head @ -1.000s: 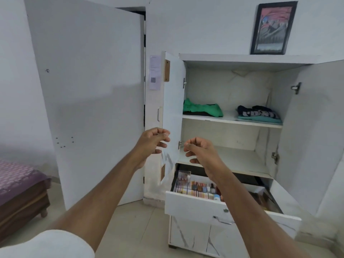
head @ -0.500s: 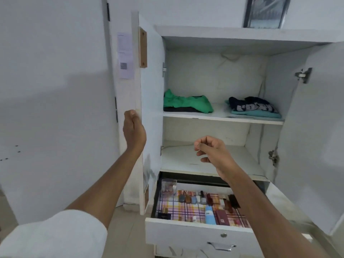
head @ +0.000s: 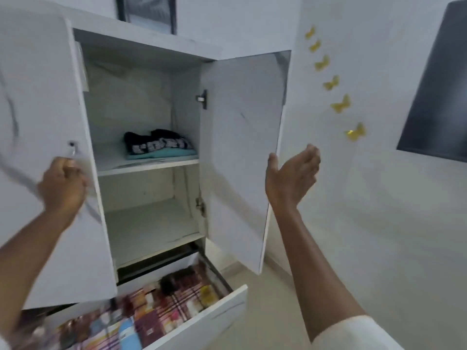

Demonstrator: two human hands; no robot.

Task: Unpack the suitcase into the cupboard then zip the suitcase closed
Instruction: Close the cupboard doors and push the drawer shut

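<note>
The white cupboard [head: 141, 59] fills the left and middle of the view. My left hand [head: 63, 185] grips the handle of the left door [head: 43, 102], which stands partly swung across the cupboard front. My right hand [head: 293, 178] is open, palm up, just past the outer edge of the open right door [head: 242, 147]; I cannot tell whether it touches it. A folded dark striped garment on a teal one [head: 159, 145] lies on the upper shelf. The shelf below [head: 151, 226] is bare. The suitcase is out of view.
The bottom drawer [head: 227, 306] is pulled out, lined with checked paper and holding several small bottles and boxes. Gold butterfly stickers [head: 340, 104] run down the right wall beside a dark panel [head: 439, 92]. A framed picture [head: 149, 11] stands on the cupboard top.
My left hand took hold of the left door's handle and swung the door inward, hiding the green clothes. My right hand opened and moved right to the right door's edge. The view turned right.
</note>
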